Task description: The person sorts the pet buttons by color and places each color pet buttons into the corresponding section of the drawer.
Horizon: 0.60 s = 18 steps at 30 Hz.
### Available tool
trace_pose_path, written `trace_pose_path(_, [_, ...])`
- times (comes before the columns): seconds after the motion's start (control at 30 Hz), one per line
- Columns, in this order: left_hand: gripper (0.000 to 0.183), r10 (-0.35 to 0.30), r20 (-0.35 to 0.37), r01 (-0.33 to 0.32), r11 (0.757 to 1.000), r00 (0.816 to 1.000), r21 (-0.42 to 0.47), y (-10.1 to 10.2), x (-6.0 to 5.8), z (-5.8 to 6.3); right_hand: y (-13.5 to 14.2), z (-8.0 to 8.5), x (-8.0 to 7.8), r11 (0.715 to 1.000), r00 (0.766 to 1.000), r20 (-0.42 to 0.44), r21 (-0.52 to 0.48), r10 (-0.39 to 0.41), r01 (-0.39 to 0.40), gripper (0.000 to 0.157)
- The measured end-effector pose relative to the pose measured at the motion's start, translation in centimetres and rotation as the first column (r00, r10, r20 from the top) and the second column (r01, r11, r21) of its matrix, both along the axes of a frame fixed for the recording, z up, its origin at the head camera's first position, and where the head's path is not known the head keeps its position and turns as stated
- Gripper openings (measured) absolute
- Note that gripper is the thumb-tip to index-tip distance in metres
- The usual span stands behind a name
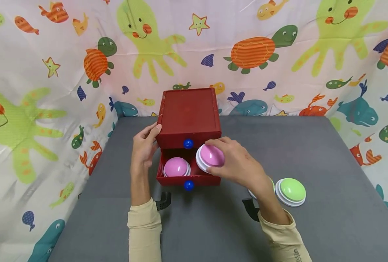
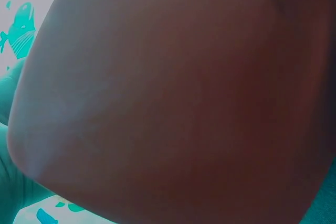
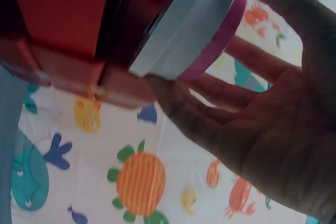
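A red drawer box stands on the table, its lower drawer pulled out. My left hand rests against the box's left side, thumb at the upper edge; much of its fingers is hidden. Red panel fills most of the left wrist view. My right hand pinches a pink push button with a white base, tilted above the right part of the drawer. In the right wrist view, fingers and thumb span this button's rim. Another pink push button lies in the drawer's left part.
Two green push buttons sit on the grey table at the right; one green button shows fully, the other is partly behind my right wrist. Blue knobs mark both drawer fronts. A sea-animal cloth hangs behind and at the sides.
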<state>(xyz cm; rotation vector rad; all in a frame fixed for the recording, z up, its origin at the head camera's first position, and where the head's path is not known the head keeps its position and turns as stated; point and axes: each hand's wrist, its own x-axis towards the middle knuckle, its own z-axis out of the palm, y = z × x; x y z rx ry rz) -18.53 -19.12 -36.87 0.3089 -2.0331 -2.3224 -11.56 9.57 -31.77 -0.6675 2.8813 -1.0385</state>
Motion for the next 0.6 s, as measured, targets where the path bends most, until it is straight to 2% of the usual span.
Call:
trace_pose_path(0.2, [0.054, 0.006, -0.017, -0.006, 1.000, 1.000, 0.002, 0.1, 0.0, -0.1, -2.4, -0.6, 0.1, 0.995, 0.999, -0.021, 0.093, -0.033, 0.035, 0.078])
trace_pose_path(0.4, [0.052, 0.010, -0.011, -0.010, 1.000, 1.000, 0.007, 0.0, 0.0, -0.2, -3.7, -1.4, -0.1, 0.987, 0.999, -0.026, 0.154, -0.034, 0.038, 0.072])
trace_pose_path(0.6, [0.053, 0.010, -0.015, -0.010, 1.000, 1.000, 0.005, 0.1, -0.2, -0.2, -4.8, -1.9, -0.2, 0.964, 0.993, -0.088, 0.248, -0.074, 0.094, 0.063])
